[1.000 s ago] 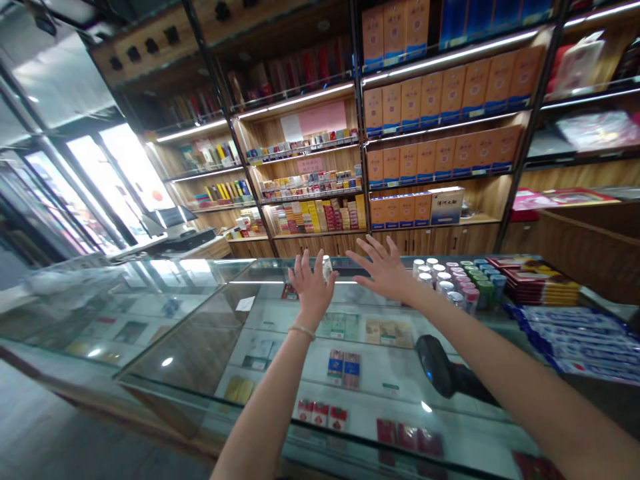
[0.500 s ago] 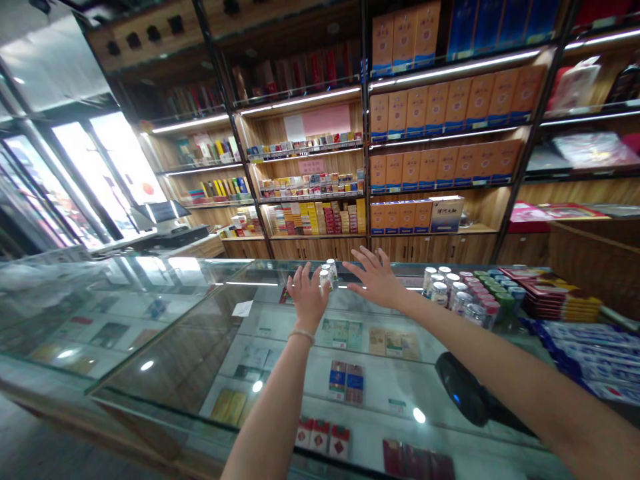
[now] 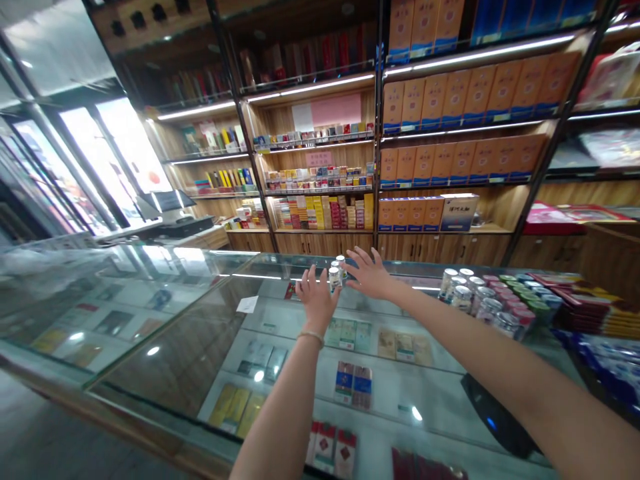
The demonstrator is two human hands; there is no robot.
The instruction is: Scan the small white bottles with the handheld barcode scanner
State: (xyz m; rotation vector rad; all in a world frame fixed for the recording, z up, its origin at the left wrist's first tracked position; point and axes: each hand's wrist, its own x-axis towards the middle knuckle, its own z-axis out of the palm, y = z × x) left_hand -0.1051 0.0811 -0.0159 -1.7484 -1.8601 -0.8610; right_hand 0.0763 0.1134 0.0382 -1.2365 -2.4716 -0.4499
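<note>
Several small white-capped containers (image 3: 335,279) stand in a close group at the far side of the glass counter (image 3: 280,427). Just left of them is my left hand (image 3: 317,300), its fingers spread and nothing in it. My right hand (image 3: 371,275) reaches in from the right, fingers apart, close to the group's right side. Whether any fingertip touches a container cannot be made out. A bracelet circles my left wrist.
Rows of similar containers (image 3: 463,297) stand to the right, beside blue-and-white packets (image 3: 607,367). A black scanner (image 3: 495,417) lies under my right forearm. A white paper (image 3: 247,305) is at left. Stocked shelves (image 3: 320,143) rise behind.
My right hand has come nearer to the small containers and the gap between my hands has narrowed. The view has shifted, so the right-hand rows appear further right.
</note>
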